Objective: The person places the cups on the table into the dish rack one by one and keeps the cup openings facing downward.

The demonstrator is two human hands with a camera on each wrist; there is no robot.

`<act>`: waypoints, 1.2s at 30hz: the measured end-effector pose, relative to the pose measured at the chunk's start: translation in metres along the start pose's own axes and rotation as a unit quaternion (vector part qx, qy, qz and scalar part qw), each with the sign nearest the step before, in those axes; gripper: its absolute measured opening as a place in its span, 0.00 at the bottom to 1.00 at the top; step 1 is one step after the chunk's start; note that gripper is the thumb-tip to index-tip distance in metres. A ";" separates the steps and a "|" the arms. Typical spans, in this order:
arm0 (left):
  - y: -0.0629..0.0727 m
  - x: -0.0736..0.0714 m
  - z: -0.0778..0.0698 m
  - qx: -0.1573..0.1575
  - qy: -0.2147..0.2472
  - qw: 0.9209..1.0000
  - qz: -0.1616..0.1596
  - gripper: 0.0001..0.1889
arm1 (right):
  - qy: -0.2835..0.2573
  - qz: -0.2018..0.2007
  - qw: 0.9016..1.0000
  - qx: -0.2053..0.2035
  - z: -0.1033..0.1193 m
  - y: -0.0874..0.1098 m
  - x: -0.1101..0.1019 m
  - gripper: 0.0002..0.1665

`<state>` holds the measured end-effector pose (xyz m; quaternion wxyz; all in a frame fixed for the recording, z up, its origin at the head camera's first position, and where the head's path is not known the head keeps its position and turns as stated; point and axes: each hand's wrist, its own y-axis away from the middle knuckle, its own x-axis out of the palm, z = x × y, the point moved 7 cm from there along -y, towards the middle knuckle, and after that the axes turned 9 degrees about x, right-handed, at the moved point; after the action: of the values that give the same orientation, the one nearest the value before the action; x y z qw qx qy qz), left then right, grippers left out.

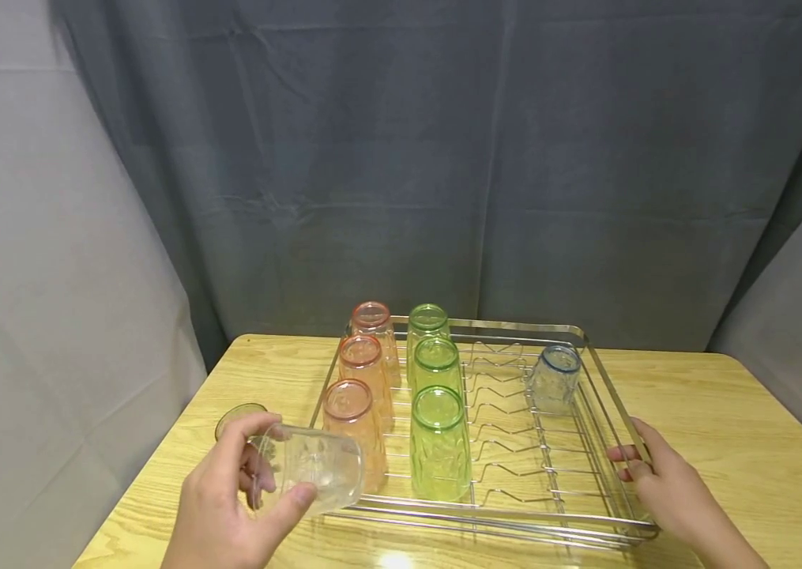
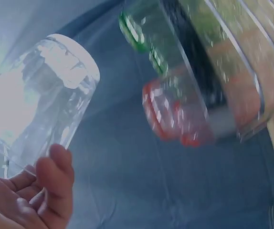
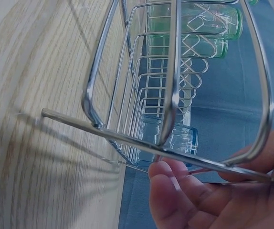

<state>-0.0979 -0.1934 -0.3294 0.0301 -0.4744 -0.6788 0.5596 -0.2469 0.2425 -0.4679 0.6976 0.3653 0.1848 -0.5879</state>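
My left hand (image 1: 219, 498) holds a clear glass (image 1: 329, 468) on its side, thumb in front and fingers behind, at the front left corner of the wire dish rack (image 1: 514, 515). In the left wrist view, the glass (image 2: 63, 78) is seen close up, with fingers along its side. My right hand (image 1: 671, 486) grips the rack's right rim near the front; in the right wrist view its fingers (image 3: 168, 195) curl around the wire frame. Upside down in the rack stand three orange glasses (image 1: 352, 431), three green glasses (image 1: 439, 450) and a short blue-rimmed glass (image 1: 555, 383).
Behind my left hand, partly hidden, an olive-rimmed glass (image 1: 240, 412) stands on the wooden table (image 1: 749, 427). A dark curtain (image 1: 401, 174) hangs along the table's back edge, with pale cloth (image 1: 52, 276) on the left side.
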 end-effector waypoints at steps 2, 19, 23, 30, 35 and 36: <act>-0.001 0.010 -0.004 0.018 0.018 1.000 0.011 0.35 | 0.001 -0.003 1.000 0.000 0.000 0.001 0.000 0.36; -0.006 0.071 -0.028 0.095 0.140 0.980 0.105 0.43 | 0.006 0.008 1.000 0.013 0.003 0.005 0.000 0.48; -0.006 0.076 -0.028 0.092 0.143 0.979 0.107 0.43 | -0.016 0.014 1.000 0.009 0.005 0.005 0.002 0.54; -0.005 0.087 -0.030 0.099 0.137 0.979 0.112 0.44 | 0.004 -0.064 0.997 -0.049 0.015 0.011 -0.009 0.45; -0.007 0.091 -0.032 0.110 0.134 0.979 0.109 0.44 | -0.041 -0.315 0.933 -0.167 0.044 0.055 -0.033 0.26; -0.008 0.092 -0.033 0.111 0.133 0.979 0.109 0.44 | -0.059 -0.340 0.918 -0.195 0.053 0.064 -0.034 0.24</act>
<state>-0.1343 -0.1066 -0.3563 0.1111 -0.6095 -0.5468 0.5632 -0.2027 0.2305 -0.3906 0.5228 0.1021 0.3671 -0.7625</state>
